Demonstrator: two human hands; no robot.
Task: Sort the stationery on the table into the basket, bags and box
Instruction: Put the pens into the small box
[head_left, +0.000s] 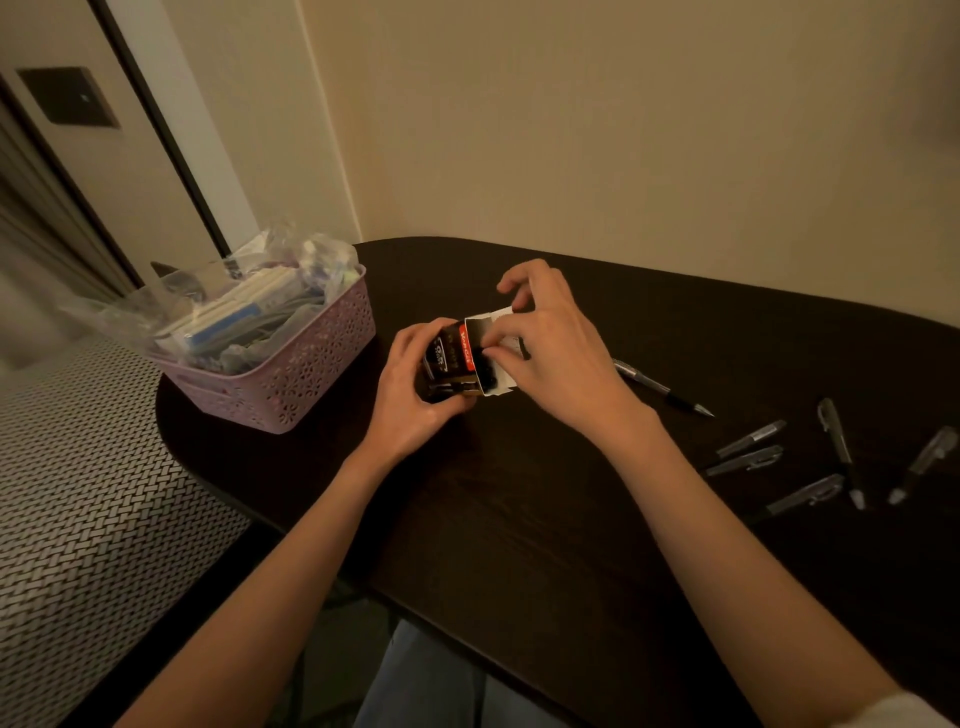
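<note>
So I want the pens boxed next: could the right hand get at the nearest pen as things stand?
Probably yes. The pen lies on bare table just beside the right hand, with nothing between them. But that hand is pinching the box flap, so it would have to let go first.

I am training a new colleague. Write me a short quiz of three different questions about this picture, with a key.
1. True or false: the pink perforated plastic basket stands at the table's left end.
2. What does the left hand grip?
A. a pen
B. the small black-and-red cardboard box
C. the basket
3. Fill in: the right hand pinches the box's white ____.

Key
1. True; clear plastic bags fill it.
2. B; the loose clear-barrelled pens lie untouched on the dark wooden table.
3. Flap.
</note>
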